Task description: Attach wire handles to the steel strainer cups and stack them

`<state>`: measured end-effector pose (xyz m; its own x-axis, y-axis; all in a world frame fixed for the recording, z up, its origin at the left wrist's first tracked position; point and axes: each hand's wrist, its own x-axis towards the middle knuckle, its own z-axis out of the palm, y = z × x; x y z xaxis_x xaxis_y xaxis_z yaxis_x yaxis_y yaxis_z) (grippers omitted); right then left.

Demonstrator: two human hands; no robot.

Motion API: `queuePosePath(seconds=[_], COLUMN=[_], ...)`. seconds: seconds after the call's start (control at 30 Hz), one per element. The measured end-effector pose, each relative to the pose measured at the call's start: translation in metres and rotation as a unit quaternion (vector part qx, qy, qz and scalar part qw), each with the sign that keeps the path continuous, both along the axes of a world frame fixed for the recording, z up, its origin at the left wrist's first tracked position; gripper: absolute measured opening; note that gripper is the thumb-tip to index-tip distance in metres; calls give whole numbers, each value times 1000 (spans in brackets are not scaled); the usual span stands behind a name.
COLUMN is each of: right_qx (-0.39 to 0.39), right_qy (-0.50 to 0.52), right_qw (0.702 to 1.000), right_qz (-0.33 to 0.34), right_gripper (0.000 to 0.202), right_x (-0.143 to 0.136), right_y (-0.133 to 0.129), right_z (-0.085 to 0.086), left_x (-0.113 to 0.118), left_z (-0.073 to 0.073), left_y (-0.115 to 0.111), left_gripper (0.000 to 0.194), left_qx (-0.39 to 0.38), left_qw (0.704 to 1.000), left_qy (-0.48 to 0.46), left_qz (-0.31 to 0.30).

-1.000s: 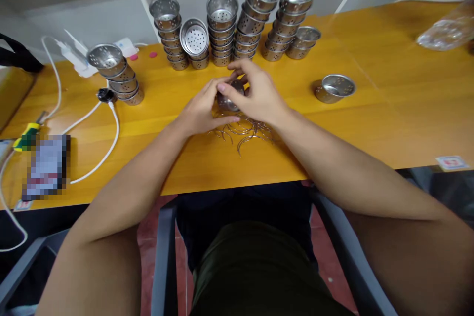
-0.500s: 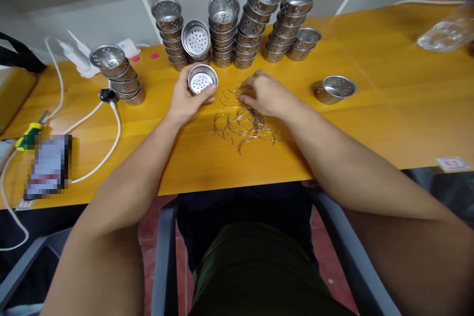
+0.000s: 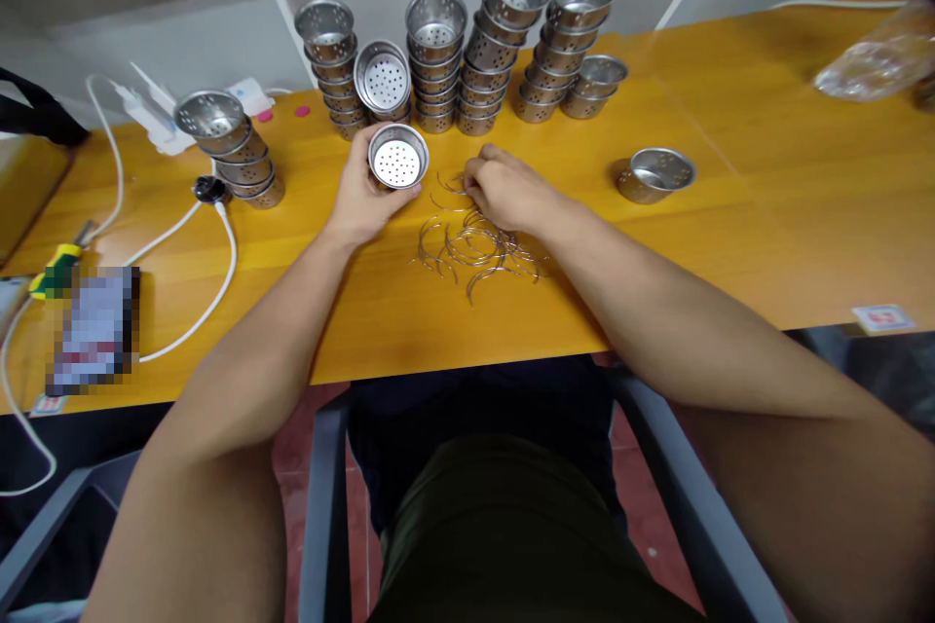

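Note:
A perforated metal cup (image 3: pixel 398 159) is held in my left hand (image 3: pixel 365 195), its mouth tilted up toward me. My right hand (image 3: pixel 504 187) is closed at the upper edge of a loose pile of thin curved wires (image 3: pixel 478 243) on the table. Its fingertips are pressed together, and whatever they hold is too small to make out. Behind my hands stand several stacks of similar cups (image 3: pixel 436 29). A single cup (image 3: pixel 655 177) sits to the right of my right hand.
Another cup stack (image 3: pixel 234 146) stands at the left beside white cables. A pixelated device (image 3: pixel 94 331) and a yellow-green tool (image 3: pixel 58 271) lie at far left. A clear plastic bag (image 3: pixel 869 68) is at the back right.
My right hand has shifted slightly left and its fingers have drawn together. The cup in my left hand shows more of its inside, with the thumb lower on its rim.

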<state>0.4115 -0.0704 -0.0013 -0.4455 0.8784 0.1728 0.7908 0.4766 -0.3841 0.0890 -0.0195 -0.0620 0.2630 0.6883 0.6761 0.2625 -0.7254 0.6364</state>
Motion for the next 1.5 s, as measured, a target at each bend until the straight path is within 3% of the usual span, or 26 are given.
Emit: queuePosePath(seconds=[0.2, 0.33, 0.5, 0.7, 0.87, 1.07, 1.3, 1.5], right_qx=[29, 24, 2, 20, -28, -52, 0, 11], right_qy=[88, 177, 269, 280, 330, 363, 290, 265], right_qw=[995, 983, 963, 960, 943, 930, 957, 964], right_qz=[24, 37, 7, -13, -33, -9, -26, -6], right_gripper=[24, 40, 67, 76, 89, 76, 75, 54], right_x=[-3, -5, -10, -8, -11, -17, -15, -14], right_y=[-8, -14, -17, -25, -32, -40, -40, -41], right_z=[11, 15, 14, 28, 36, 45, 41, 45], left_x=[-3, -2, 1, 6, 15, 20, 24, 32], left_z=[-5, -4, 3, 14, 24, 28, 23, 24], left_y=[1, -3, -1, -12, -28, -31, -28, -37], left_gripper=[115, 124, 125, 113, 122, 126, 122, 119], left_qx=[-13, -31, -30, -88, -85, -79, -69, -83], left_qw=[1000, 999, 999, 995, 995, 996, 994, 990], left_qy=[-14, -24, -21, -33, -31, -14, -2, 3], left_qz=[7, 21, -6, -45, -36, -42, -82, -110])
